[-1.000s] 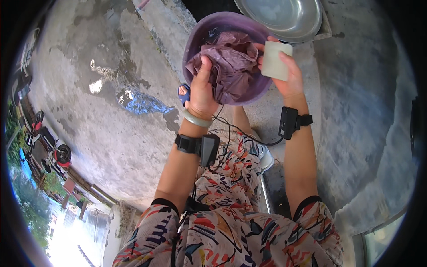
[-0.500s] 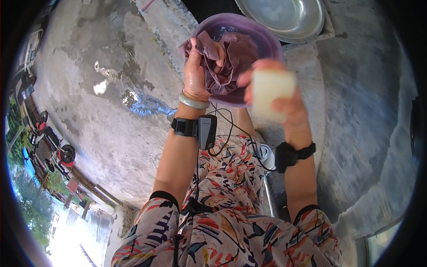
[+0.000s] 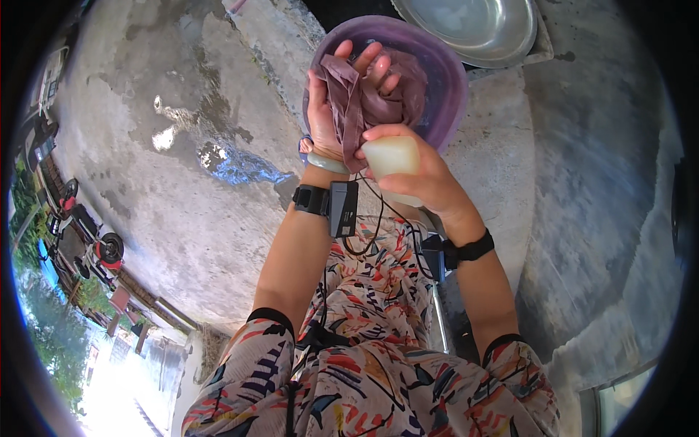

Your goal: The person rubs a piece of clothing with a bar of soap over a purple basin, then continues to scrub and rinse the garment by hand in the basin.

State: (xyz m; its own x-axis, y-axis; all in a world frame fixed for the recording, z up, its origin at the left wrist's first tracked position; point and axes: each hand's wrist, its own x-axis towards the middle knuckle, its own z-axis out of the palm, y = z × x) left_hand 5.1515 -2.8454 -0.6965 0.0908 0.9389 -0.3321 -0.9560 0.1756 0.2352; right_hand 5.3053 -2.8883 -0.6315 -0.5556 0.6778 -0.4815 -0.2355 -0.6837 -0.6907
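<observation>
A wet mauve cloth (image 3: pixel 354 98) lies bunched across the palm of my left hand (image 3: pixel 326 120), which is turned up. The fingers curl loosely through its folds, and the thumb is at its left side. My right hand (image 3: pixel 429 175) grips a pale, cream-coloured bar of soap (image 3: pixel 393 156), thumb below and fingers above. The soap is at the near end of the cloth, beside the left wrist; whether the two touch I cannot tell. Both hands are at the near rim of a purple plastic basin (image 3: pixel 449 95), and part of the cloth hangs over its inside.
Beyond the basin to the right stands a shallow metal basin (image 3: pixel 502 36). The concrete floor (image 3: pixel 182 240) has a wet patch on the left. Thin black cables (image 3: pixel 371 240) hang between my wrists over my patterned clothes. A red motorbike (image 3: pixel 102 247) is far to the left.
My right hand has brought the soap leftward to the near end of the cloth. My left hand has turned its palm up and its fingers have loosened, spreading the cloth over it.
</observation>
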